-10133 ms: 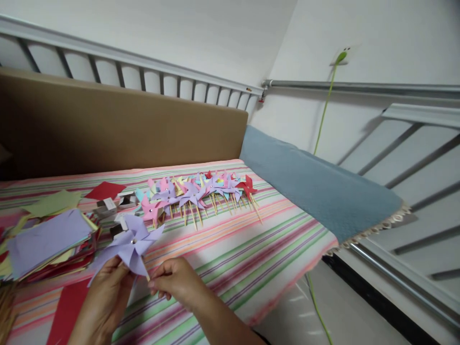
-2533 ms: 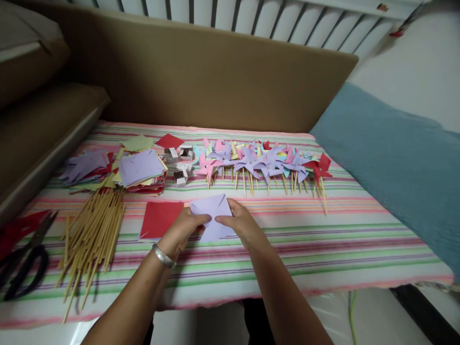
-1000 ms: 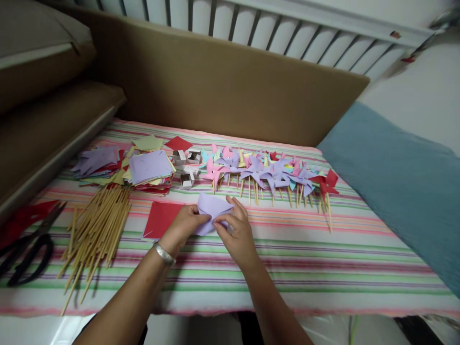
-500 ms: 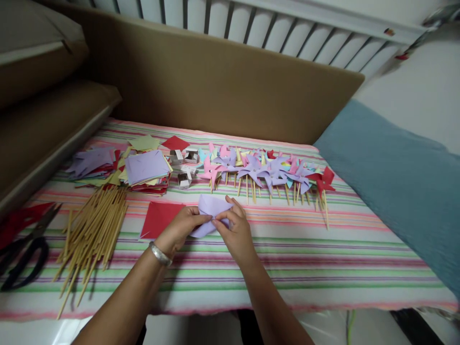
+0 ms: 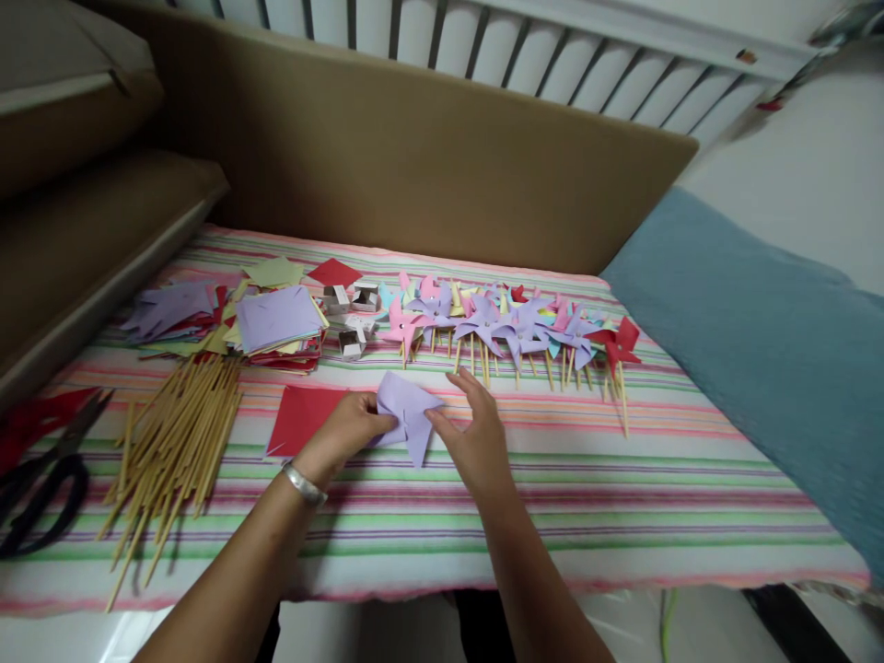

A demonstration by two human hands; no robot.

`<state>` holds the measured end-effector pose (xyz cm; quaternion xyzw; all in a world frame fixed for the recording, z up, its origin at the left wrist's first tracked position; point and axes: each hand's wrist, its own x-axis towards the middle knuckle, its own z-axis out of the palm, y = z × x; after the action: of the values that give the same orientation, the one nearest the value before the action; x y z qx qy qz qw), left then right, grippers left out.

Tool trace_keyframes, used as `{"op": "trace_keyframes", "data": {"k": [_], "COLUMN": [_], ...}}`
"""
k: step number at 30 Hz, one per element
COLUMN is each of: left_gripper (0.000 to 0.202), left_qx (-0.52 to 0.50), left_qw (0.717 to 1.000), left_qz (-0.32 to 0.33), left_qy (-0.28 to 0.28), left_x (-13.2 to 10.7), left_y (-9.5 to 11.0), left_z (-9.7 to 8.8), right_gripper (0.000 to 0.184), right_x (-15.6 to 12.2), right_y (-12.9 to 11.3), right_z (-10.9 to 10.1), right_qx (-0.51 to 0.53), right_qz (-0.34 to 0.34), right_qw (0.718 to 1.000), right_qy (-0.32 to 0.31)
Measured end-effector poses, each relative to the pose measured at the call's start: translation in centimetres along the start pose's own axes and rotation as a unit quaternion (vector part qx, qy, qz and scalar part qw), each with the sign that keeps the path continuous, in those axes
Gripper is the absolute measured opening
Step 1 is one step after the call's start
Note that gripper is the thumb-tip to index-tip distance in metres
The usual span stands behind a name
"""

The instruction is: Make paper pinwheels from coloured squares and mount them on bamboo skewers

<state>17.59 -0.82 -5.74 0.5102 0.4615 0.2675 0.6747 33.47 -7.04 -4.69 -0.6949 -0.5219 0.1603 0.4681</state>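
A lilac paper pinwheel piece [image 5: 407,410], partly folded, is pinched at its left side by my left hand [image 5: 352,428]. One folded point of it sticks out downward and another to the right. My right hand [image 5: 476,433] is just right of the paper, thumb and fingers spread, the thumb tip close to its right edge; whether they touch I cannot tell. Under and beside my left hand lies a red paper square [image 5: 300,419].
Bamboo sticks [image 5: 183,442] and black-handled scissors [image 5: 52,479] lie at left, behind them stacked paper squares [image 5: 276,318]. Small open boxes [image 5: 352,343] stand near a row of pinwheels [image 5: 487,320]. A brown board [image 5: 428,166] rises at the back.
My right hand has let go of the lilac paper and moved right, its fingers spreading. One point of the paper now hangs downward. My left hand keeps its pinch.
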Motion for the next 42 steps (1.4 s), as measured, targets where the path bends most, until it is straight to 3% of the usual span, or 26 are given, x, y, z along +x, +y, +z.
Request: {"op": "trace_keyframes", "data": {"k": [2, 5, 7, 12, 16, 20, 22, 26, 30, 36, 42], "left_gripper": [0.008, 0.009, 0.009, 0.009, 0.005, 0.031, 0.042, 0.028, 0.022, 0.024, 0.019], "left_qx": [0.037, 0.067, 0.088, 0.109, 0.089, 0.014, -0.052, -0.164, -0.207, -0.234, -0.245], "left_qw": [0.999, 0.992, 0.986, 0.98, 0.983, 0.995, 0.996, 0.986, 0.978, 0.972, 0.966], "left_qz": [0.013, 0.036, 0.041, 0.045, 0.066, 0.09, 0.072, 0.004, 0.001, -0.003, -0.016], "left_qy": [-0.034, -0.102, -0.138, -0.161, -0.146, -0.038, 0.007, -0.007, -0.006, 0.039, 0.08], "left_x": [0.0, -0.1, -0.2, -0.2, -0.1, -0.3, -0.5, -0.7, -0.4, -0.4, -0.5], "left_y": [0.0, 0.1, 0.1, -0.1, -0.1, 0.9, 1.3, 0.6, -0.6, -0.4, 0.2], "left_z": [0.0, 0.4, 0.8, 1.5, 1.7, 1.6, 1.7, 2.4, 3.0, 2.6, 2.1], "right_gripper": [0.052, 0.058, 0.06, 0.064, 0.061, 0.049, 0.042, 0.035, 0.034, 0.033, 0.034], "right_x": [0.3, 0.3, 0.2, 0.0, 0.2, 0.7, 0.9, 0.7, 0.3, -0.4, -0.5], "right_y": [-0.2, -0.5, -0.5, -0.3, 0.0, 0.8, 1.1, 1.0, 0.1, -0.8, -0.5], "right_z": [-0.8, -1.5, -1.7, -1.9, -1.7, -1.4, -1.0, 0.2, 1.8, 3.6, 4.3], "right_qx": [0.013, 0.066, 0.081, 0.079, 0.109, 0.163, 0.217, 0.322, 0.394, 0.46, 0.468], "right_qz": [0.033, 0.082, 0.08, 0.083, 0.105, 0.164, 0.19, 0.211, 0.219, 0.237, 0.237], "right_qw": [0.999, 0.976, 0.961, 0.955, 0.953, 0.954, 0.947, 0.921, 0.892, 0.856, 0.85], "right_qy": [-0.041, -0.193, -0.252, -0.272, -0.263, -0.191, -0.139, -0.061, -0.018, -0.015, -0.043]}}
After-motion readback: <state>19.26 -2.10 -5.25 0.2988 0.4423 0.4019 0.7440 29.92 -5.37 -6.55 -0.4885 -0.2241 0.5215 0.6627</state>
